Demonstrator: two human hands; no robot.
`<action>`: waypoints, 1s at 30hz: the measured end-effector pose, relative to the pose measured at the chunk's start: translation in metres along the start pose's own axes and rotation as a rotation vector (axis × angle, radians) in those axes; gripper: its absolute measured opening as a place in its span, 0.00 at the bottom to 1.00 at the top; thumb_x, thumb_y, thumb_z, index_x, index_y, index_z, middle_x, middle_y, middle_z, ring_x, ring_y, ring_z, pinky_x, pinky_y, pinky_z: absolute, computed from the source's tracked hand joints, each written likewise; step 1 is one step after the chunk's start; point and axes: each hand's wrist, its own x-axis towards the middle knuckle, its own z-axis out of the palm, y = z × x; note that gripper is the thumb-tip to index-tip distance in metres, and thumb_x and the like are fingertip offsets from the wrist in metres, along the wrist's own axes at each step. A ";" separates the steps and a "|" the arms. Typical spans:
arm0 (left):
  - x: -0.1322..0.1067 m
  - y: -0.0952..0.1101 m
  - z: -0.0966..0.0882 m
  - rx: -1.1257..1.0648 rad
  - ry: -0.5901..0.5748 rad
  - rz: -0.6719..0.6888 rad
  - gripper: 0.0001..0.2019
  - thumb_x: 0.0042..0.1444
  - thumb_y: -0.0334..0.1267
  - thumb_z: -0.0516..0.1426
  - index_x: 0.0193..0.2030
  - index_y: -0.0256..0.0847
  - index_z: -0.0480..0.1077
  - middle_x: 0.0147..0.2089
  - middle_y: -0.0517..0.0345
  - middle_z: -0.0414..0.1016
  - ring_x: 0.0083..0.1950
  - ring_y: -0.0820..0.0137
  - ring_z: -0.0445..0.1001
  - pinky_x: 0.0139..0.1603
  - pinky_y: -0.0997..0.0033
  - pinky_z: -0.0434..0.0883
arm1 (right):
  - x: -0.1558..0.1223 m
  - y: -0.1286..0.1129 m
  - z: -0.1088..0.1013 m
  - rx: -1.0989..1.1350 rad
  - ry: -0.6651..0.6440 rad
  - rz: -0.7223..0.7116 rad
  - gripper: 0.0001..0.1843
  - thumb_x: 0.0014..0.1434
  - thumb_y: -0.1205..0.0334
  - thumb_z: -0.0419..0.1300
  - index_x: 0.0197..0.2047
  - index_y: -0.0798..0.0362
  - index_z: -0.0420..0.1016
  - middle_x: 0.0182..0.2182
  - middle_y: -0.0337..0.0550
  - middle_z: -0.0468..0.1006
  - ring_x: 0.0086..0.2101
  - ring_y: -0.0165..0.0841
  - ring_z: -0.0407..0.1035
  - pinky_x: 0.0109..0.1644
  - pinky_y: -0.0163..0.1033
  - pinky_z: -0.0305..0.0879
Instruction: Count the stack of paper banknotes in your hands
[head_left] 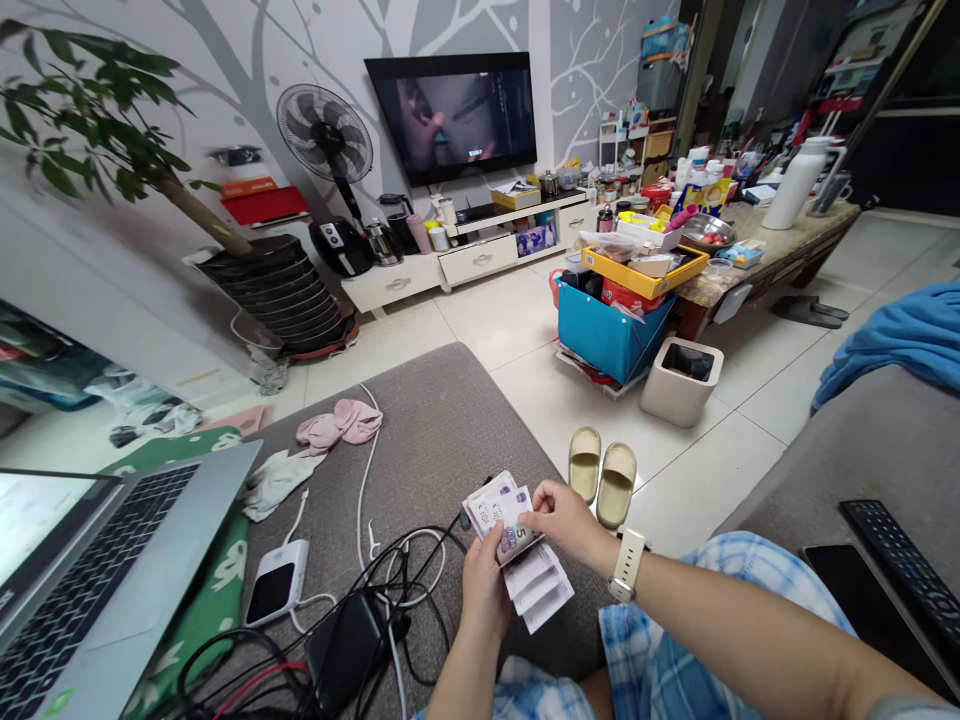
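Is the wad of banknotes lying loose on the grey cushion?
No, the banknotes are held above the grey cushion, gripped by the left hand from below and pinched by the right hand at the top edge.

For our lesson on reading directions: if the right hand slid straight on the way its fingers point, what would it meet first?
The right hand touches the banknotes held by the left hand, so those come first; beyond them, probably the cables.

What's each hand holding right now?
Left hand: shut on the banknotes.
Right hand: shut, pinching the same banknotes from the top.
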 end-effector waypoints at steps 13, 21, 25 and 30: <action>-0.015 0.013 0.017 -0.014 -0.021 0.069 0.14 0.52 0.32 0.59 0.46 0.35 0.73 0.38 0.48 0.81 0.38 0.62 0.80 0.40 0.64 0.76 | -0.006 -0.024 -0.007 -0.102 0.031 -0.136 0.13 0.53 0.57 0.63 0.24 0.53 0.65 0.21 0.33 0.66 0.25 0.28 0.58 0.29 0.33 0.52; -0.066 0.011 0.078 0.001 -0.059 0.107 0.17 0.52 0.36 0.60 0.49 0.35 0.73 0.38 0.47 0.81 0.37 0.60 0.80 0.38 0.64 0.75 | -0.033 -0.066 -0.068 0.069 0.002 -0.250 0.16 0.55 0.54 0.62 0.24 0.53 0.62 0.21 0.33 0.59 0.24 0.27 0.54 0.28 0.34 0.50; -0.083 -0.005 0.090 -0.058 -0.086 0.087 0.19 0.48 0.36 0.63 0.48 0.36 0.72 0.39 0.48 0.81 0.40 0.59 0.79 0.40 0.64 0.75 | -0.042 -0.062 -0.089 0.209 -0.047 -0.188 0.18 0.53 0.51 0.63 0.23 0.53 0.62 0.20 0.32 0.58 0.23 0.26 0.51 0.26 0.34 0.48; -0.088 -0.016 0.081 -0.055 -0.012 0.075 0.17 0.48 0.37 0.62 0.46 0.35 0.73 0.40 0.46 0.80 0.40 0.58 0.79 0.41 0.63 0.75 | -0.044 -0.055 -0.088 0.272 -0.096 -0.126 0.21 0.50 0.48 0.65 0.23 0.53 0.62 0.17 0.32 0.59 0.21 0.25 0.52 0.24 0.33 0.47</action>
